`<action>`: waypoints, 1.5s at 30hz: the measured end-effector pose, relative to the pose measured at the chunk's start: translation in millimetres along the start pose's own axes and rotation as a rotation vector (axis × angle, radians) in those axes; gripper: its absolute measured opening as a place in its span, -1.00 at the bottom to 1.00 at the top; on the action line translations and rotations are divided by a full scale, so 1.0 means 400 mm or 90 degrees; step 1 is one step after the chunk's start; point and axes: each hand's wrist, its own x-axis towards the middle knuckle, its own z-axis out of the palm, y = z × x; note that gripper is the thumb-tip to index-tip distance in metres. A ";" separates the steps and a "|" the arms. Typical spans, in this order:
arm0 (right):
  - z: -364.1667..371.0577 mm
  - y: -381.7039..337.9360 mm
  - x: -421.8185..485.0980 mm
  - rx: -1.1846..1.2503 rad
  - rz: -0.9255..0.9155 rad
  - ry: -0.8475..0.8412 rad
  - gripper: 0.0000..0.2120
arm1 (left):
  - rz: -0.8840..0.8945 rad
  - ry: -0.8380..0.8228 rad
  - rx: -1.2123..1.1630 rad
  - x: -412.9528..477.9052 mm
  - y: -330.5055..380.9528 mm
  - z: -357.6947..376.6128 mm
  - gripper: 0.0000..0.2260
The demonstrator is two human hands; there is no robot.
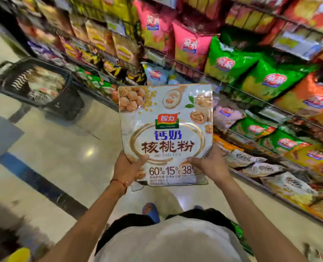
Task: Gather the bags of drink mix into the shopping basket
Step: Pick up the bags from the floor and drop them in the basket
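A white drink-mix bag [165, 129] with walnut pictures is held upright in front of me, above the floor. My left hand [127, 167] grips its lower left corner, thumb across the front. My right hand [209, 163] grips its lower right corner the same way. The dark shopping basket [62, 103] stands on the floor to the upper left, next to the shelves, with several pale bags inside it. More white bags of the same kind [259, 167] lie on the low shelf to the right.
Shelves run along the right and back, packed with green [230, 63], pink [191, 44] and orange [312, 99] bags. The glossy tiled floor [66, 148] has a dark stripe at left. My feet stand below the bag.
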 end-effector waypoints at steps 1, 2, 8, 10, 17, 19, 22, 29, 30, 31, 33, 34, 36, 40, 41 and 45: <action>0.044 -0.032 0.015 -0.006 -0.012 -0.014 -0.43 | 0.011 0.021 0.000 0.012 0.012 -0.044 -0.66; 0.086 -0.061 0.032 -0.017 -0.022 -0.026 -0.44 | 0.020 0.040 -0.003 0.024 0.022 -0.086 -0.69; 0.327 -0.230 0.151 -0.076 -0.076 -0.133 -0.41 | 0.026 0.179 -0.052 0.098 0.056 -0.305 -0.77; 0.409 -0.276 0.195 -0.081 -0.086 -0.180 -0.43 | 0.017 0.218 -0.059 0.128 0.061 -0.368 -0.74; 0.683 -0.444 0.355 -0.062 -0.084 -0.280 -0.44 | -0.055 0.339 -0.105 0.302 0.124 -0.575 -0.62; 0.762 -0.495 0.410 -0.078 -0.094 -0.304 -0.38 | -0.057 0.353 -0.097 0.355 0.147 -0.632 -0.58; 0.872 -0.578 0.486 -0.094 -0.093 -0.324 -0.41 | -0.063 0.401 -0.092 0.428 0.196 -0.710 -0.63; 1.131 -0.742 0.609 -0.120 -0.097 -0.387 -0.40 | -0.096 0.447 -0.131 0.576 0.235 -0.919 -0.59; 1.172 -0.759 0.620 -0.125 -0.104 -0.388 -0.42 | -0.103 0.449 -0.137 0.598 0.240 -0.954 -0.60; 1.212 -0.775 0.630 -0.125 -0.109 -0.388 -0.43 | -0.104 0.450 -0.145 0.622 0.245 -0.990 -0.60; 1.293 -0.812 0.646 -0.116 -0.096 -0.393 -0.42 | -0.108 0.440 -0.151 0.675 0.251 -1.072 -0.57; 1.333 -0.835 0.652 -0.108 -0.091 -0.395 -0.43 | -0.110 0.430 -0.154 0.707 0.256 -1.118 -0.56; 1.411 -0.883 0.662 -0.083 -0.081 -0.393 -0.48 | -0.105 0.414 -0.128 0.776 0.274 -1.211 -0.57; 1.549 -0.953 0.678 -0.059 -0.073 -0.329 -0.51 | -0.074 0.333 -0.043 0.910 0.331 -1.394 -0.58; 1.583 -0.971 0.679 -0.068 -0.076 -0.309 -0.50 | -0.070 0.319 -0.033 0.942 0.347 -1.441 -0.56; 1.698 -1.023 0.697 -0.051 -0.056 -0.232 -0.55 | -0.055 0.251 0.047 1.074 0.409 -1.599 -0.55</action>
